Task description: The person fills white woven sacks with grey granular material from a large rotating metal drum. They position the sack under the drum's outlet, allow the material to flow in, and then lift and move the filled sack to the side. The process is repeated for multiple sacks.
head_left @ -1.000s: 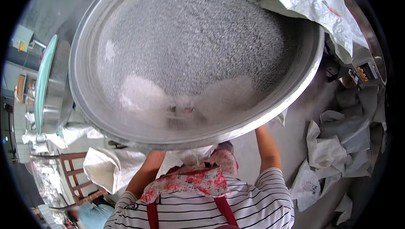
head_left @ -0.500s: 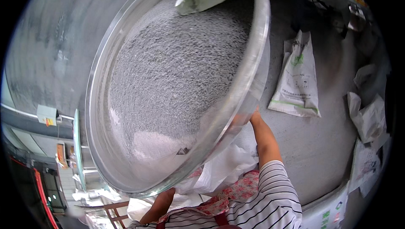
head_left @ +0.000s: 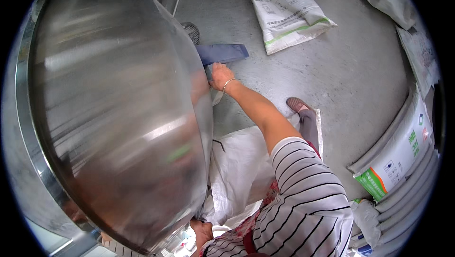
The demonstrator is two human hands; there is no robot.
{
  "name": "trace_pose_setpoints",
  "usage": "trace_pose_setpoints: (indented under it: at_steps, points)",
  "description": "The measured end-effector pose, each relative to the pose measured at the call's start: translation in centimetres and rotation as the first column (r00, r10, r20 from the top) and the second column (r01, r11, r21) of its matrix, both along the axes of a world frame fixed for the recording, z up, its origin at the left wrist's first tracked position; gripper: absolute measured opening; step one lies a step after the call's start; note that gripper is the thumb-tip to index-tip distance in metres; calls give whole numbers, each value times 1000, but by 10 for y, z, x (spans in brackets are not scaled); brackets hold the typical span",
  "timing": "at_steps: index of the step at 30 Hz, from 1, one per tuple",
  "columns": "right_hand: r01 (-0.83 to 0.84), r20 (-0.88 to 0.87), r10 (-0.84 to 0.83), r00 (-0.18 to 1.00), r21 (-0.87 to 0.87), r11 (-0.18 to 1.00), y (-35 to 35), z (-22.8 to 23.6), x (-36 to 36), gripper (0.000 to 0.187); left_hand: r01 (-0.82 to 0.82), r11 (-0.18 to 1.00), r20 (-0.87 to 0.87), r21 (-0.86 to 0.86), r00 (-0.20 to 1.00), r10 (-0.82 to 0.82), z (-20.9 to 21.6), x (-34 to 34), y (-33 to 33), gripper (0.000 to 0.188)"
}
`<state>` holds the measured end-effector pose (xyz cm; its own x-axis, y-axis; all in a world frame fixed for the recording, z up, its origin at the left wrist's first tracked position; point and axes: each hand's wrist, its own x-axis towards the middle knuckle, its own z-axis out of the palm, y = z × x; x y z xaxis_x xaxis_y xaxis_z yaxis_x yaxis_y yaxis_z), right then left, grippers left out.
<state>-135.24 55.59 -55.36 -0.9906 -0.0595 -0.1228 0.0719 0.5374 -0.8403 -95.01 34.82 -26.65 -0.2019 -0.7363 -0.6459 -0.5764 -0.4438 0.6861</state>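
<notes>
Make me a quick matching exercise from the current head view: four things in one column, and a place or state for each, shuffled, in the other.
Column one:
1. Metal vessel
2. Right hand
3. Left hand
4. White bag with a green stripe

Column two:
A. Near the picture's bottom edge
B. Lying on the grey floor at the picture's top
C. Beside the dark-blue flat piece
D. Shiny, filling much of the picture's left side

Pairs: 1-D, 2-C, 3-A, 4-B.
</notes>
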Motion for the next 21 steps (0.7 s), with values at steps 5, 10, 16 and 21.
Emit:
trace_pose_setpoints:
  at_steps: [5, 10, 16, 21]
  points:
    - [-242, 209, 200, 957, 199, 950, -49, -19, -22, 44, -71, 997, -46, 9, 996, 71, 1, 11, -9, 40]
    - [53, 331, -115, 937, 191, 980, -94, -81, -55, 31, -85, 992, -5, -95, 996, 85, -2, 19, -23, 40]
    - [-235, 180, 230, 956, 9, 972, -74, -71, -38, 28, -187, 975, -14, -115, 982, 187, -5, 34, -10, 43]
    - [-231, -18, 230, 973, -78, 970, -32, -87, -34, 37, -77, 997, -164, -1, 983, 76, 13, -36, 7, 39]
